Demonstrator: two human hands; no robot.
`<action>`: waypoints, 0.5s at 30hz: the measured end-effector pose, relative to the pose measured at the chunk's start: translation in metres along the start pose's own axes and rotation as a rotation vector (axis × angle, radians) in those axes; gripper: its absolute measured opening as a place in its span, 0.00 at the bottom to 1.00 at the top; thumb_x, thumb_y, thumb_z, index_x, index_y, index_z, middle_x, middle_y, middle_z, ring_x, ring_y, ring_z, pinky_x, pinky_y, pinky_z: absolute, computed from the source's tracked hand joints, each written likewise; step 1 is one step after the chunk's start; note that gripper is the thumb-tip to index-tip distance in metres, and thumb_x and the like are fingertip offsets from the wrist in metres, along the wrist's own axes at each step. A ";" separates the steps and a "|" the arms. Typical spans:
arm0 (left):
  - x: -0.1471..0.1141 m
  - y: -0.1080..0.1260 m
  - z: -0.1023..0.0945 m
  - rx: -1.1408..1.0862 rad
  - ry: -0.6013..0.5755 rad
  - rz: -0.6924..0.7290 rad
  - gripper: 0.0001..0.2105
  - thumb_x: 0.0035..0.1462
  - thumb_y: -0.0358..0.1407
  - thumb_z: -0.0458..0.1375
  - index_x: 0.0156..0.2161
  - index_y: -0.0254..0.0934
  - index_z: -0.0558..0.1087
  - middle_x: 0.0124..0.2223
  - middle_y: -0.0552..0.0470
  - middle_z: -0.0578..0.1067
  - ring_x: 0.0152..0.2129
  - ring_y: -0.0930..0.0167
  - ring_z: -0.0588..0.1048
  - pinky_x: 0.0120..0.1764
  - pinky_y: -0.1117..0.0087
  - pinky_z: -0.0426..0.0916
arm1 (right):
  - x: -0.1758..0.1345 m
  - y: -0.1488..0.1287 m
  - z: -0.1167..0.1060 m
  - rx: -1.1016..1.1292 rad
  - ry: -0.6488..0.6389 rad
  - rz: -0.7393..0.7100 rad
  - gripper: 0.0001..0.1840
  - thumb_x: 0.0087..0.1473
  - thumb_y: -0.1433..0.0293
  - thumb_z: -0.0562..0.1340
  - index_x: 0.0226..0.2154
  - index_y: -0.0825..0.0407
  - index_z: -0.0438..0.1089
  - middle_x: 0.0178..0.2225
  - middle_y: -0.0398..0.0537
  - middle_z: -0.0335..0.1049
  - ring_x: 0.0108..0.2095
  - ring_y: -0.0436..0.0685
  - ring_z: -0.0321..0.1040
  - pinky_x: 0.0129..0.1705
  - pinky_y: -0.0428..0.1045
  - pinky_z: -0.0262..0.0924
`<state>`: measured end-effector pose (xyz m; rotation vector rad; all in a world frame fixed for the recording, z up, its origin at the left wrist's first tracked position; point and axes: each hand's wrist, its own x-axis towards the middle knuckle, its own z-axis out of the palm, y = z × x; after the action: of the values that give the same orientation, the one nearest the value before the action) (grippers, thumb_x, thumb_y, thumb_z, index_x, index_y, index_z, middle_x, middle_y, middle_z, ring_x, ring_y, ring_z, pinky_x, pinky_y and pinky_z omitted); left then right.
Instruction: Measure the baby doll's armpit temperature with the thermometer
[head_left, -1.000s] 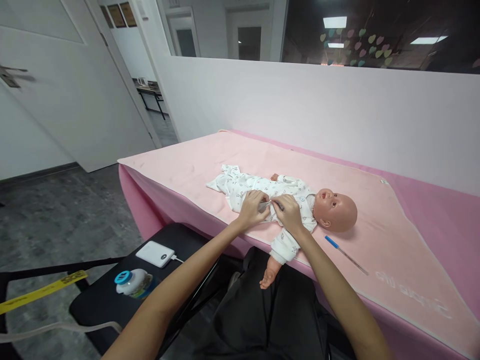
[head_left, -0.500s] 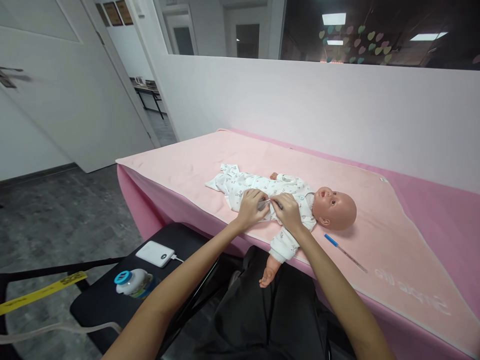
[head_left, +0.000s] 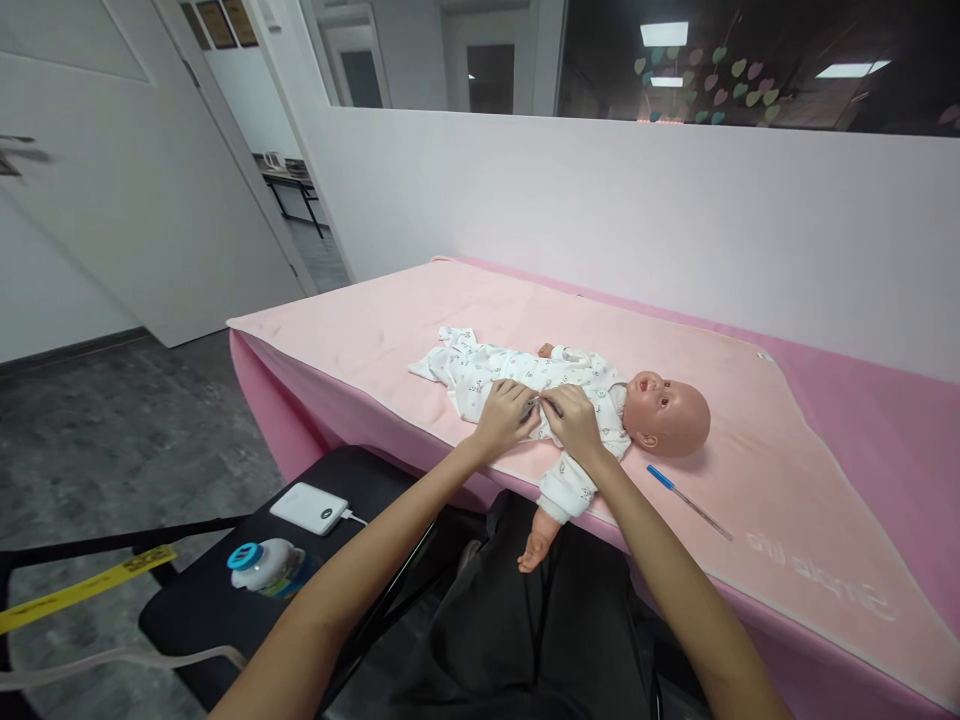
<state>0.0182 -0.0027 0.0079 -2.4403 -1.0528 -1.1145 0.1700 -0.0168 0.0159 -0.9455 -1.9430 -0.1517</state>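
A baby doll (head_left: 671, 415) lies on its back on the pink-covered table, its head toward the right. It wears a white printed bodysuit (head_left: 487, 365). My left hand (head_left: 506, 415) and my right hand (head_left: 574, 415) meet over the doll's middle, fingertips nearly touching. Both have their fingers pinched together. A small pale piece shows between them, too small and covered to name; it could be part of the clothing. Below my right wrist, the doll's near arm (head_left: 540, 540) hangs over the table's front edge.
A thin rod with a blue end (head_left: 690, 500), like a pen, lies right of the doll's near shoulder. On the black chair (head_left: 195, 620) at left are a white power bank (head_left: 309, 508) with a cable and a blue-lidded bottle (head_left: 262, 565). A white wall (head_left: 637, 220) stands behind the table.
My fingertips have shifted slightly, and less of the pale piece between my hands shows now. The doll and the blue-ended rod stay where they were; the view has moved a little.
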 end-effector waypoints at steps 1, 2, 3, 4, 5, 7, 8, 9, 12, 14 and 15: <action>0.000 0.000 0.000 0.000 0.011 0.002 0.05 0.54 0.32 0.49 0.33 0.36 0.67 0.30 0.50 0.72 0.31 0.68 0.66 0.39 0.64 0.60 | 0.000 0.000 0.000 -0.002 0.000 -0.002 0.07 0.55 0.74 0.55 0.29 0.52 0.68 0.28 0.47 0.70 0.32 0.54 0.65 0.39 0.50 0.60; -0.001 0.001 0.000 -0.003 0.020 0.000 0.05 0.54 0.32 0.49 0.33 0.36 0.67 0.30 0.50 0.72 0.31 0.68 0.66 0.38 0.65 0.61 | 0.000 0.000 0.000 -0.004 0.000 -0.003 0.07 0.55 0.74 0.55 0.29 0.52 0.68 0.28 0.47 0.70 0.32 0.54 0.65 0.39 0.50 0.60; -0.001 0.001 0.000 -0.006 0.026 -0.005 0.05 0.54 0.31 0.49 0.33 0.36 0.67 0.30 0.50 0.72 0.31 0.68 0.66 0.38 0.65 0.61 | 0.000 0.000 -0.001 -0.006 0.001 -0.003 0.07 0.55 0.74 0.55 0.29 0.52 0.68 0.28 0.47 0.70 0.33 0.54 0.65 0.39 0.50 0.60; -0.001 0.002 -0.001 -0.008 0.028 -0.014 0.05 0.54 0.31 0.50 0.33 0.36 0.67 0.30 0.50 0.72 0.31 0.68 0.66 0.38 0.65 0.61 | 0.000 -0.001 -0.001 -0.008 0.000 -0.002 0.07 0.55 0.74 0.55 0.29 0.52 0.68 0.28 0.47 0.70 0.33 0.54 0.65 0.39 0.50 0.60; -0.001 0.003 -0.001 -0.009 0.027 -0.026 0.04 0.54 0.31 0.50 0.32 0.36 0.67 0.30 0.50 0.71 0.31 0.68 0.66 0.37 0.65 0.61 | 0.000 -0.001 -0.001 -0.009 -0.002 -0.001 0.07 0.55 0.74 0.55 0.29 0.52 0.68 0.28 0.47 0.70 0.33 0.54 0.65 0.39 0.50 0.60; -0.001 0.004 -0.003 -0.010 0.014 -0.050 0.04 0.52 0.31 0.50 0.32 0.36 0.67 0.29 0.50 0.70 0.31 0.68 0.66 0.37 0.65 0.61 | 0.000 -0.001 -0.001 -0.005 -0.006 0.006 0.07 0.55 0.73 0.55 0.29 0.52 0.68 0.29 0.47 0.71 0.33 0.54 0.65 0.39 0.50 0.60; 0.000 0.005 -0.004 -0.013 0.003 -0.061 0.03 0.51 0.31 0.51 0.32 0.36 0.66 0.30 0.50 0.70 0.31 0.68 0.66 0.37 0.65 0.60 | 0.000 -0.001 -0.001 -0.001 -0.009 0.010 0.08 0.55 0.73 0.55 0.30 0.52 0.68 0.29 0.47 0.71 0.33 0.54 0.65 0.39 0.50 0.60; 0.000 0.005 -0.004 -0.020 -0.009 -0.070 0.04 0.50 0.31 0.51 0.32 0.36 0.66 0.30 0.50 0.70 0.31 0.68 0.66 0.37 0.64 0.60 | 0.000 0.000 -0.001 0.004 -0.012 0.012 0.08 0.56 0.73 0.55 0.30 0.52 0.68 0.29 0.47 0.71 0.33 0.54 0.65 0.39 0.50 0.60; 0.001 0.003 -0.005 -0.063 -0.047 -0.096 0.05 0.49 0.32 0.52 0.34 0.37 0.66 0.32 0.51 0.71 0.32 0.67 0.66 0.39 0.63 0.59 | 0.000 0.000 0.000 0.013 -0.015 0.013 0.08 0.55 0.73 0.55 0.30 0.51 0.68 0.29 0.47 0.70 0.33 0.54 0.64 0.39 0.50 0.60; 0.001 0.002 -0.004 -0.079 -0.066 -0.111 0.05 0.49 0.32 0.52 0.34 0.37 0.66 0.32 0.51 0.71 0.33 0.67 0.67 0.40 0.63 0.59 | 0.000 0.000 0.000 0.012 -0.018 0.014 0.08 0.55 0.73 0.55 0.30 0.51 0.68 0.28 0.47 0.70 0.32 0.54 0.64 0.39 0.51 0.60; 0.002 0.001 -0.003 -0.079 -0.072 -0.115 0.05 0.50 0.32 0.51 0.34 0.37 0.66 0.32 0.51 0.72 0.33 0.67 0.67 0.40 0.63 0.59 | 0.000 0.000 0.000 0.012 -0.019 0.016 0.08 0.55 0.73 0.55 0.29 0.51 0.68 0.28 0.47 0.70 0.32 0.54 0.64 0.39 0.51 0.60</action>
<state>0.0181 -0.0041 0.0111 -2.5268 -1.2066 -1.1306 0.1700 -0.0166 0.0155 -0.9573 -1.9515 -0.1223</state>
